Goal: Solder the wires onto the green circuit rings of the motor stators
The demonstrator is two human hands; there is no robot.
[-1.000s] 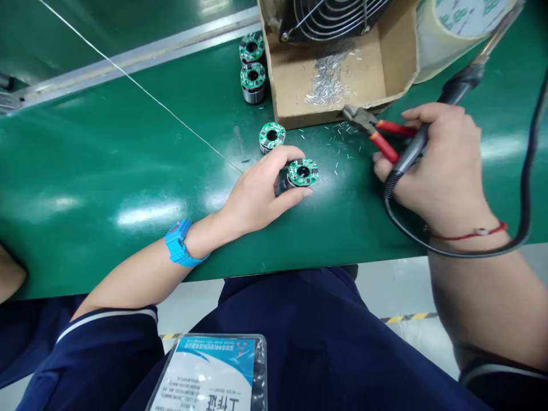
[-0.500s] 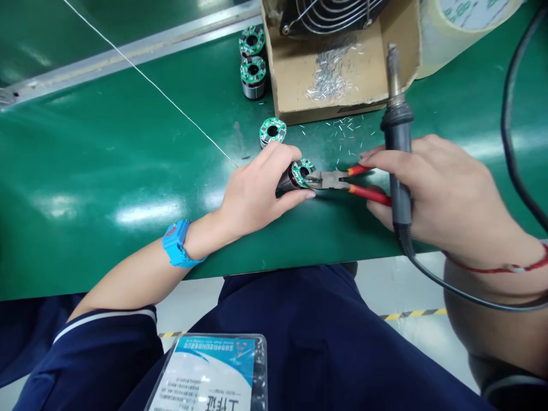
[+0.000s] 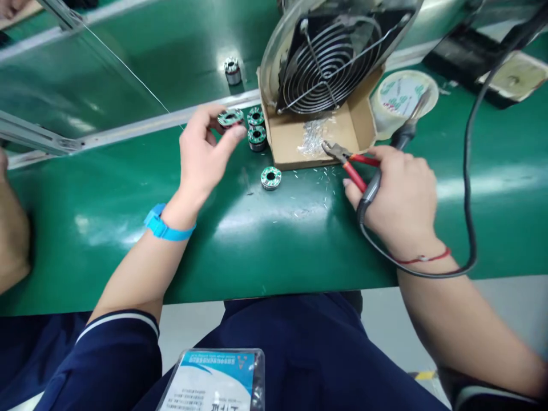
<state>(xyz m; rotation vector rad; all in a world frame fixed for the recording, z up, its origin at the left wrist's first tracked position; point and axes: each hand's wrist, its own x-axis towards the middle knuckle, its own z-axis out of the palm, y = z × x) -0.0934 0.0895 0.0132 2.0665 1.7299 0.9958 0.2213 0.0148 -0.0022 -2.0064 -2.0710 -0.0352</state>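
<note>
My left hand (image 3: 203, 151) grips a small motor stator with a green ring-shaped circuit board (image 3: 231, 118) between thumb and fingers, above the back of the bench. Beside it stand two similar stators (image 3: 257, 137) against the box. One more stator (image 3: 271, 178) sits alone nearer me. In my right hand (image 3: 398, 200) are red-handled cutting pliers (image 3: 349, 160), their jaws over the front edge of the box. The same hand also holds a soldering iron (image 3: 405, 134), its tip pointing away to the upper right.
A cardboard box (image 3: 295, 160) holds wire clippings and a fan (image 3: 327, 74). Loose clippings litter the green bench (image 3: 240, 245). A tape roll (image 3: 402, 97) stands right of the box. Another stator (image 3: 232, 71) is beyond the metal rail. A co-worker's arm (image 3: 12, 228) shows at left.
My left hand has carried its stator away from the pliers, back and left toward the standing stators. My right hand with pliers and iron has shifted toward the box. The view has tilted up.
</note>
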